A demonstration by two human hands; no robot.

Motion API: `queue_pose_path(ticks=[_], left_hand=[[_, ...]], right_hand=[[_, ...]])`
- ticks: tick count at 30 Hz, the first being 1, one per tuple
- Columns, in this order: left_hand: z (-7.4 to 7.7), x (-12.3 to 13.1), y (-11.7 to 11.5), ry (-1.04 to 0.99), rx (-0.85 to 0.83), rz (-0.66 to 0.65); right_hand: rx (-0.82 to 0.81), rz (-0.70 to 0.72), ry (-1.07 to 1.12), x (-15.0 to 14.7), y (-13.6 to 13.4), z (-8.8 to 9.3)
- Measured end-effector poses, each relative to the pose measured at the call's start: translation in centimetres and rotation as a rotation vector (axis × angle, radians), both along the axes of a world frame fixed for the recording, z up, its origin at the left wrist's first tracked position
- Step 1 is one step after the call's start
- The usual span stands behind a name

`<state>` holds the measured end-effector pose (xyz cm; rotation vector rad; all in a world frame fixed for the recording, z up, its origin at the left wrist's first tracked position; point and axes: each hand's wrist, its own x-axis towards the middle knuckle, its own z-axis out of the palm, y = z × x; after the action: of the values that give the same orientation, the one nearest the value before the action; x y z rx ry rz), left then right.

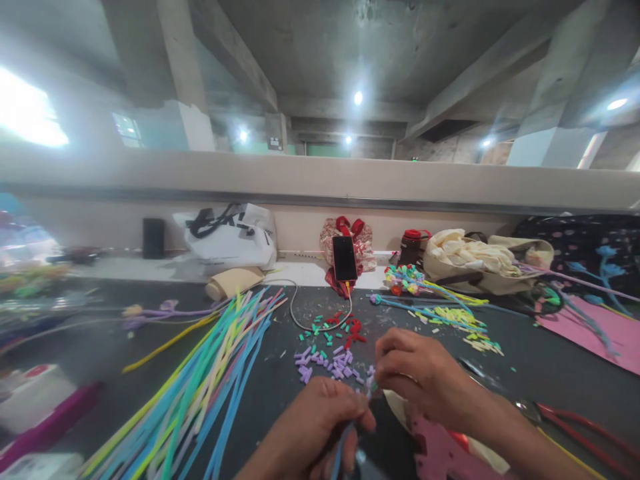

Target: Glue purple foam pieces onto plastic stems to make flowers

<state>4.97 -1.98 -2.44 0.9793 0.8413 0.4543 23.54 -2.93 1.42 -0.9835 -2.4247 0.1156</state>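
Observation:
My left hand (323, 423) is closed at the lower middle, its thumb and fingers pinching a blue pipe cleaner (341, 450) that runs down out of view. Just to the right and a little higher, my right hand (413, 367) has its fingers pressed together at a small purple piece (371, 381) at the upper end of the stem. What exactly its fingertips grip is partly hidden. Beyond my hands lie short purple pieces (340, 363), green pieces (320, 327) and red pieces (355, 330) on the black table (277, 400).
Long coloured pipe cleaners (200, 393) fan out at left. A phone (345, 259) leans on a patterned bag. Yellow pieces (457, 317) and finished-looking bunches (405, 279) lie at right, with red-handled pliers (575, 420) and pink sheets (595, 330). A white bag (235, 243) stands behind.

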Motion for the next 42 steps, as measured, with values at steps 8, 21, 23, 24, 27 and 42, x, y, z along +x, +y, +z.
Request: queue_pose_path(ticks=[8, 21, 23, 24, 27, 42], left_hand=[[0.3, -0.3, 0.1, -0.003, 0.008, -0.038], [-1.0, -0.6, 0.5, -0.107, 0.003, -0.034], [-1.0, -0.6, 0.4, -0.112, 0.001, -0.029], [-1.0, -0.6, 0.4, -0.109, 0.000, -0.028], [-0.7, -0.5, 0.4, -0.083, 0.008, -0.014], [0.3, -0.6, 0.3, -0.390, 0.166, 0.166]], right_hand=[[0.050, -0.030, -0.009, -0.2, 0.0, -0.4], [0.102, -0.046, 0.016, -0.4, 0.0, -1.0], [0.113, -0.045, 0.017, -0.4, 0.0, -1.0], [0.120, -0.042, 0.020, -0.4, -0.1, -0.9], [0.117, 0.005, 0.054, -0.1, -0.3, -0.4], [-0.169, -0.112, 0.351, -0.9, -0.7, -0.3]])
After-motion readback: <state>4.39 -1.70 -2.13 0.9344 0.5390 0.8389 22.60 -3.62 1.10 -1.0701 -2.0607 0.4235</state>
